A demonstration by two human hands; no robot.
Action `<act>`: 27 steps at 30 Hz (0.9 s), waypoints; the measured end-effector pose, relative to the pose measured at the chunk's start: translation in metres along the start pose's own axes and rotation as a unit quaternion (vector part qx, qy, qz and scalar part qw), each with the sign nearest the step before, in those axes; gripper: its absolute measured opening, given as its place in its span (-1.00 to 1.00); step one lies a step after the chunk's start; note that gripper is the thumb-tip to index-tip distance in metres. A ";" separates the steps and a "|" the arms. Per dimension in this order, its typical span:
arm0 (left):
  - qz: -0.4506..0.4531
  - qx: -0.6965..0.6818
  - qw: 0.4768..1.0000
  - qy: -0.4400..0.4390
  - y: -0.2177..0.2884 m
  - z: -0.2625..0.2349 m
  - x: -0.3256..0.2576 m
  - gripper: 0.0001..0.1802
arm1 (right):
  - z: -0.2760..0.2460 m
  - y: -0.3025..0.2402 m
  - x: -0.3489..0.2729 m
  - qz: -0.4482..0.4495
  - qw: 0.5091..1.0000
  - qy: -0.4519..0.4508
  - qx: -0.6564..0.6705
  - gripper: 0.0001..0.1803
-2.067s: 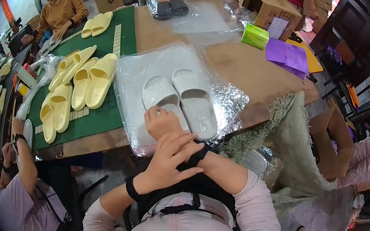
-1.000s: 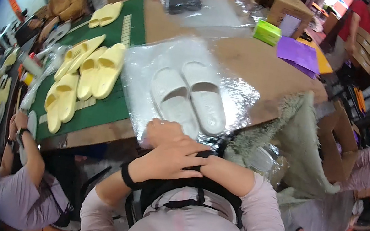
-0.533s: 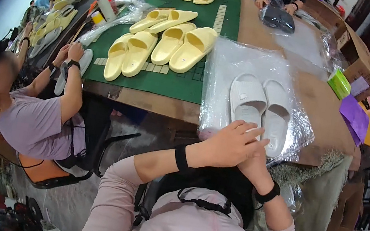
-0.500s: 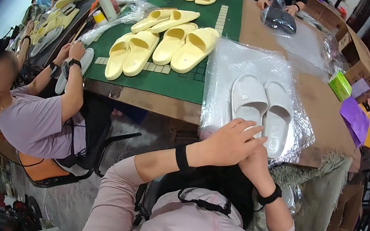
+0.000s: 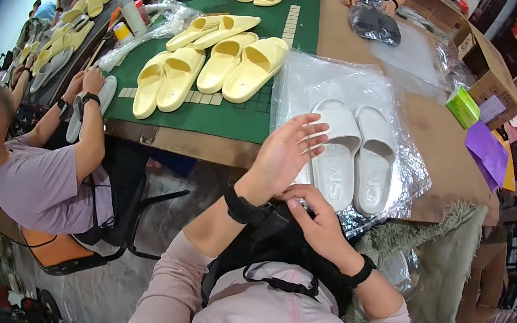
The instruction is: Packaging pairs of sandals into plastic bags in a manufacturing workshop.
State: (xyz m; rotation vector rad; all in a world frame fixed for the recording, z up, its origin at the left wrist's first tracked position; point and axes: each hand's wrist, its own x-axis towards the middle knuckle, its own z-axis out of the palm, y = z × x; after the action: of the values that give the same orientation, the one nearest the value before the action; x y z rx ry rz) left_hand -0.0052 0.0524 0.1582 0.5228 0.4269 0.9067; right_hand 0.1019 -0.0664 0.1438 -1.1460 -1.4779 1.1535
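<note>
The left hand (image 5: 285,153) is raised with its fingers (image 5: 312,136) spread, holding nothing, just in front of 2 white slippers (image 5: 354,155). The right hand (image 5: 320,222) curls its fingers loosely against a black strap (image 5: 276,222) at the chest. The slippers lie side by side on clear plastic bags (image 5: 345,84) on the table (image 5: 442,133), beside yellow slippers (image 5: 216,67) on a green mat (image 5: 238,121).

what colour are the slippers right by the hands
White, a pair of slippers lying on clear plastic bags; the head view, the only one, shows them plainly, beside the left hand.
</note>
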 end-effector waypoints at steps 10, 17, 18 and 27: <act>-0.011 -0.124 0.992 0.009 0.008 -0.009 0.007 -0.65 | 0.017 -0.009 0.000 0.132 0.977 -0.077 0.149 -0.55; 0.132 0.135 0.981 0.037 -0.008 -0.015 0.018 -0.65 | 0.020 -0.002 0.000 0.160 0.971 -0.076 0.162 -0.50; 0.165 0.204 0.964 0.045 -0.009 -0.015 0.020 -0.64 | 0.020 -0.002 0.000 0.183 0.953 -0.081 0.226 -0.50; 0.237 0.399 0.885 0.030 -0.012 -0.003 0.018 -0.63 | 0.027 0.003 -0.007 0.172 0.950 -0.076 0.250 -0.47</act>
State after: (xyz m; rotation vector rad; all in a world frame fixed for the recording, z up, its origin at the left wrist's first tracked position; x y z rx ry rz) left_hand 0.0103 0.0617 0.1468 1.4051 0.7531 1.2042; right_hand 0.0770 -0.0769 0.1358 -0.9897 -1.0175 1.7717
